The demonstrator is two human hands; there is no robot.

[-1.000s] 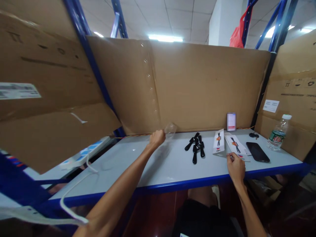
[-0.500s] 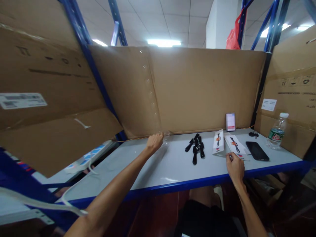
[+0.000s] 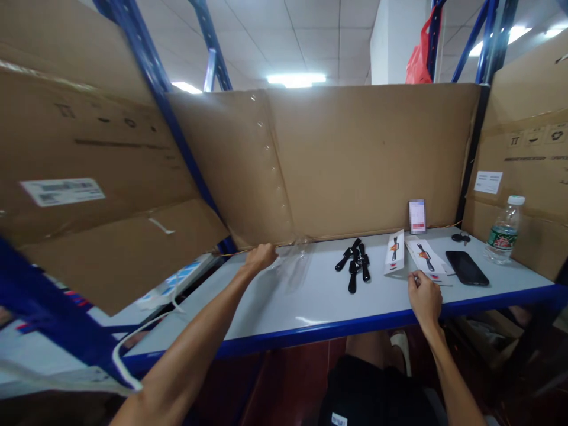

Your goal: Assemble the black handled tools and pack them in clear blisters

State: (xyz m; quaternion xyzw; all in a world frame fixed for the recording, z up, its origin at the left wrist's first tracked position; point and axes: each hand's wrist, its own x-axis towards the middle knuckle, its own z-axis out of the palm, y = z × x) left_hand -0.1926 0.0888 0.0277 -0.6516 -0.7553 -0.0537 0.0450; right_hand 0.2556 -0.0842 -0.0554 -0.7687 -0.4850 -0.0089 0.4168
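Note:
My left hand [image 3: 261, 256] is closed over the left-middle of the table, gripping the edge of a clear plastic bag [image 3: 302, 253] that trails to its right. My right hand [image 3: 426, 297] rests by the table's front edge with its fingers curled together; what they hold, if anything, is hidden. Just beyond it stands a folded white card [image 3: 394, 253] printed with a black tool. Beside that card, more printed cards [image 3: 426, 259] lie flat. Several black two-handled tools [image 3: 355, 260] are piled between my hands, touched by neither.
A black phone [image 3: 467, 268], small dark keys [image 3: 460, 238] and a water bottle [image 3: 503, 231] are at the right. Another phone [image 3: 417, 216] leans upright at the back. Cardboard [image 3: 373, 160] walls the table; a white cable [image 3: 119, 358] hangs near my left forearm.
My left hand has moved left across the table, and more of the clear plastic bag stretches out behind it. My right hand stays near the cards. The view has shifted slightly.

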